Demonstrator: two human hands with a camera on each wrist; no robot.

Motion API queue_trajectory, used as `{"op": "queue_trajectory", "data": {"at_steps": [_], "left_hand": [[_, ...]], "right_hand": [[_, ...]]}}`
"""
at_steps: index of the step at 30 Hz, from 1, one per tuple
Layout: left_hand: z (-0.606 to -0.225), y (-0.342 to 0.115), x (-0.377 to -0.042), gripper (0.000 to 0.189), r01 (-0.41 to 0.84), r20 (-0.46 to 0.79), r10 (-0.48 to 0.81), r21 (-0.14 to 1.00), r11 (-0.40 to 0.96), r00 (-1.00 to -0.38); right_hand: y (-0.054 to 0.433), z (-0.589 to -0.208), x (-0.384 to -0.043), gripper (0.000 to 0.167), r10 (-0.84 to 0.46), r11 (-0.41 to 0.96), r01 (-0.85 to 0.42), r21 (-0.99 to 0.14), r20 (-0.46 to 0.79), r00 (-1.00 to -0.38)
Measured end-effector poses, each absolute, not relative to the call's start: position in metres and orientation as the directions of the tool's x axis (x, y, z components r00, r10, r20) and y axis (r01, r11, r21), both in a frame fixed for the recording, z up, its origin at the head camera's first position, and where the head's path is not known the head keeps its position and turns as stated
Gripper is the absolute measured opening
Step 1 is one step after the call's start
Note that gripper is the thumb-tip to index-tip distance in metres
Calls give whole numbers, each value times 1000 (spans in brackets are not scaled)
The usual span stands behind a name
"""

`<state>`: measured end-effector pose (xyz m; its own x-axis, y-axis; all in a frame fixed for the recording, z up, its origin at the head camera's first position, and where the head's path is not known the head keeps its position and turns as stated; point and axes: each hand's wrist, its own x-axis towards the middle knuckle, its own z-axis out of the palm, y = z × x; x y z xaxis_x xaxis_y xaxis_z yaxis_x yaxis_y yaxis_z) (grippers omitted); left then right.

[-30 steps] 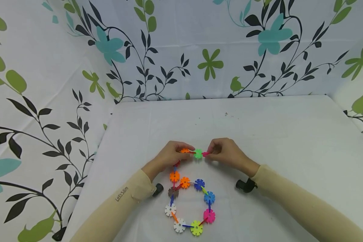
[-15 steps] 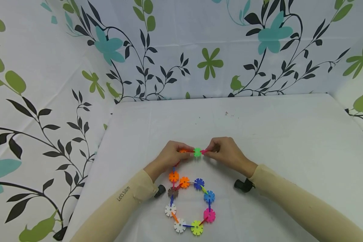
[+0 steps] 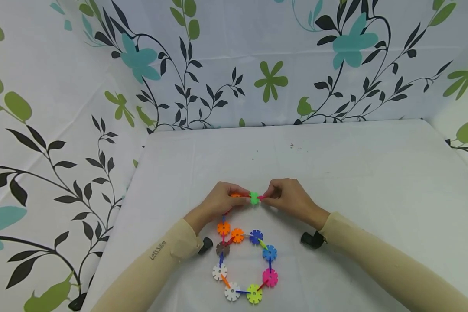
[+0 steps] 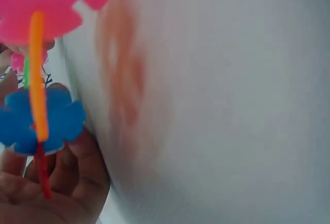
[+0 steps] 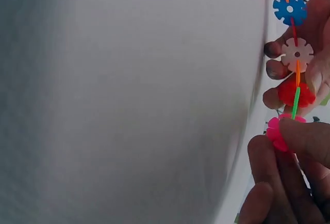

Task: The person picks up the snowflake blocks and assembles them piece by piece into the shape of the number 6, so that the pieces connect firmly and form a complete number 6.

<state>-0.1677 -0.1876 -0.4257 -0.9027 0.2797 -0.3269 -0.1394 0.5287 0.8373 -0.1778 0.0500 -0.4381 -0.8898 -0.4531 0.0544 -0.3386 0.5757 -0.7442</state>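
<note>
My left hand (image 3: 218,199) pinches a red notched snowflake disc (image 5: 294,94) near the far end of a chain of slotted plastic discs. A green disc (image 3: 255,198) is slotted on beyond it, between the two hands. My right hand (image 3: 294,200) pinches a pink disc (image 5: 277,133) that meets the green one; how deep the slots sit cannot be told. An orange disc (image 3: 235,196) is partly covered by the left fingers. In the left wrist view, a blue disc (image 4: 46,121) hangs in front of the left palm.
The chain continues on the white tabletop (image 3: 355,173) into a closed loop, with a brown disc (image 3: 222,248), a yellow disc (image 3: 254,294) and several others. Black wrist cameras (image 3: 313,239) hang under the sleeves. Leaf-patterned cloth (image 3: 218,56) surrounds the table.
The right hand and pink disc have moved slightly left, and the green disc has turned and shifted a little left. The left hand and the loop stay nearly still.
</note>
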Motion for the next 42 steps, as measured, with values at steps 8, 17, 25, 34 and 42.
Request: {"op": "queue_trajectory", "data": {"at_steps": [8,17,25,34,42], "left_hand": [[-413,-196,-173,46,-52,-362,386,782,621,-848],[-404,-210,-173,58,-26,-378,289,643,765,-880],[-409,-208,-172,55,-63,-403,271,647,760,-874],[-414,-204,-175,42,-124,-358,213,719,684,-909],[-412,-210,-175,45,-120,-347,199,713,691,-916]], "right_hand": [[57,-442,-188,13,-411,610,-236,-756,-47,-910],[61,-445,-189,17,-384,635,-198,-747,-83,-920],[66,-445,-189,16,-339,659,-168,-733,-90,-936],[70,-446,-189,14,-294,689,-141,-711,-97,-951],[71,-444,-189,17,-336,668,-148,-729,-117,-935]]}}
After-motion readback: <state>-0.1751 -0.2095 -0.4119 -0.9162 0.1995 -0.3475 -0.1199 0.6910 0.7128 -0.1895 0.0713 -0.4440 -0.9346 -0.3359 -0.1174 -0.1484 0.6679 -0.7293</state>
